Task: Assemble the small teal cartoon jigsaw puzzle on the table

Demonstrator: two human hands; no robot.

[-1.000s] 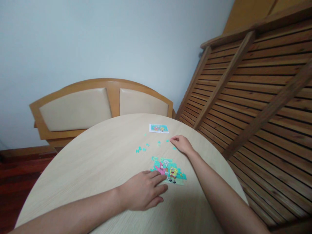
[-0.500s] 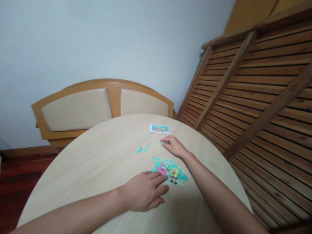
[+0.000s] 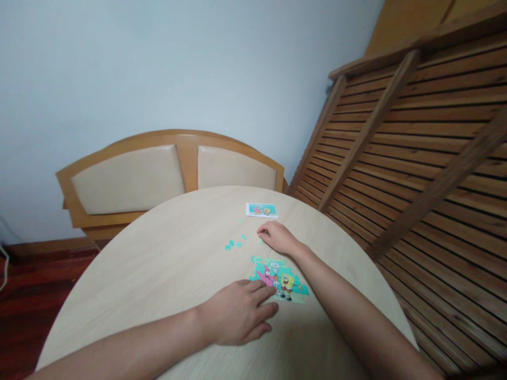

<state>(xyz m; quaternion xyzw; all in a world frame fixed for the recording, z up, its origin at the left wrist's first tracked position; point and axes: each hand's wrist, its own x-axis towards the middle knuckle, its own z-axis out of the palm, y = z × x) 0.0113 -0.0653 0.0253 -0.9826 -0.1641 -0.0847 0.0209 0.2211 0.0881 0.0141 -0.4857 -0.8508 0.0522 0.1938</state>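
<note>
A partly assembled jigsaw puzzle (image 3: pixel 285 285) with cartoon figures on a teal ground lies on the round table near its front. My left hand (image 3: pixel 241 311) rests flat, fingers apart, with its fingertips over the puzzle's lower left edge. Beyond the puzzle, my right hand (image 3: pixel 277 236) is low over the table with thumb and fingers pinched together on a small puzzle piece, mostly hidden by the fingertips. Just below those fingertips a small pale green piece (image 3: pixel 260 241) shows. Several loose teal puzzle pieces (image 3: pixel 232 243) lie to the left of the right hand.
A reference picture card (image 3: pixel 262 210) with a white edge lies toward the table's far side. One loose piece (image 3: pixel 240 221) sits left of it. Behind the pale wooden table (image 3: pixel 150 253) stands a padded headboard (image 3: pixel 130 179); a slatted wooden frame (image 3: pixel 396 158) leans at the right.
My right fingers have closed into a pinch and shifted slightly left; the teal piece at their tips no longer shows. My left hand stays at the puzzle. The view has shifted slightly.
</note>
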